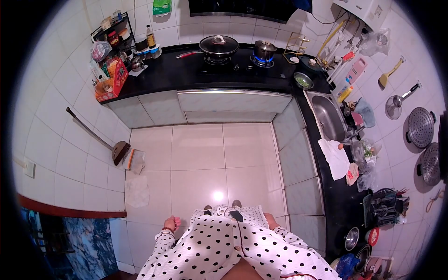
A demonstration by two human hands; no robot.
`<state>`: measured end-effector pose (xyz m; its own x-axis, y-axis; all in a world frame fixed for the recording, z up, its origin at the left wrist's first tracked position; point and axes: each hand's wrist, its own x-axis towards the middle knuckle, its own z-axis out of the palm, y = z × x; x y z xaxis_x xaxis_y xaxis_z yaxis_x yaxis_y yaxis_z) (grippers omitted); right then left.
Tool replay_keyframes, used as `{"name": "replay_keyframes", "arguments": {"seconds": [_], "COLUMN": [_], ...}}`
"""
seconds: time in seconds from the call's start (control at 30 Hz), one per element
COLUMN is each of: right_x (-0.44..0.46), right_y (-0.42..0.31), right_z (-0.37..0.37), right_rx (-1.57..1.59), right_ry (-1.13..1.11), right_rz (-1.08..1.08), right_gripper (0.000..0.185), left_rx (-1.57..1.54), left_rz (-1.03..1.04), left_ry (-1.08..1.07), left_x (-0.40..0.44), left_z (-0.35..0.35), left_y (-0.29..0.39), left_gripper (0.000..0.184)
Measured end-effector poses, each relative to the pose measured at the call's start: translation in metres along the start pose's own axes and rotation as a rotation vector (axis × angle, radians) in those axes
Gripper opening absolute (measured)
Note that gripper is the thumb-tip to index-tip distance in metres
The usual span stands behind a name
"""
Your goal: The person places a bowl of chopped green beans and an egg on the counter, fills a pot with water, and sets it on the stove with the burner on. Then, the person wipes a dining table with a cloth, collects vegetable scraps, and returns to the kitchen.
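My left hand (172,223) hangs beside the polka-dot clothing (205,247), above the tiled floor. Its fingers look loosely curled, and I see nothing in them. On the other side, my right hand (270,220) hangs by the clothing's edge, its fingers mostly hidden. Both hands are far from the counter. Across the room, a lidded wok (219,45) with a red handle sits on the left burner of the gas hob. A small lidded pot (265,49) stands over a blue flame on the right burner. A bowl with green pieces (303,80) is near the counter corner.
The right counter holds a steel sink (327,116), a white cloth (334,158), plastic bags and a utensil rack (385,207). A broom (119,151) and dustpan (135,161) are by the left wall. A red box (112,81) sits on the left counter end.
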<state>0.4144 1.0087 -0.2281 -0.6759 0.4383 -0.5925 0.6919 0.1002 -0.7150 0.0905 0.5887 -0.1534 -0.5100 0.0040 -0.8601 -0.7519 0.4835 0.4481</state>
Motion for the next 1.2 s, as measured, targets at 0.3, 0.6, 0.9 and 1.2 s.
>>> {"name": "replay_keyframes", "arguments": {"seconds": [0.3,0.6,0.9,1.2], "right_x": [-0.003,-0.002,-0.002,0.01], "right_y": [-0.009,-0.013,-0.018,0.001], "right_z": [-0.005,-0.008,-0.011,-0.004], "right_rx": [-0.067,-0.139,-0.105,-0.048], "right_ry": [-0.006,-0.027,-0.032,-0.035], "right_rz": [0.002,-0.058,-0.01,-0.017], "right_gripper": [0.037,0.039,0.04,0.037], "left_rx": [0.096,0.135,0.126,0.127], "left_rz": [0.026,0.104,-0.008,-0.025], "left_ry": [-0.039,0.0,0.044,0.02], "left_x": [-0.004,0.036,0.014,0.007], "left_z": [0.002,-0.008,-0.001,0.004], "left_y": [0.001,-0.024,-0.007,0.003], "left_gripper": [0.035,0.024,0.028,0.029]}}
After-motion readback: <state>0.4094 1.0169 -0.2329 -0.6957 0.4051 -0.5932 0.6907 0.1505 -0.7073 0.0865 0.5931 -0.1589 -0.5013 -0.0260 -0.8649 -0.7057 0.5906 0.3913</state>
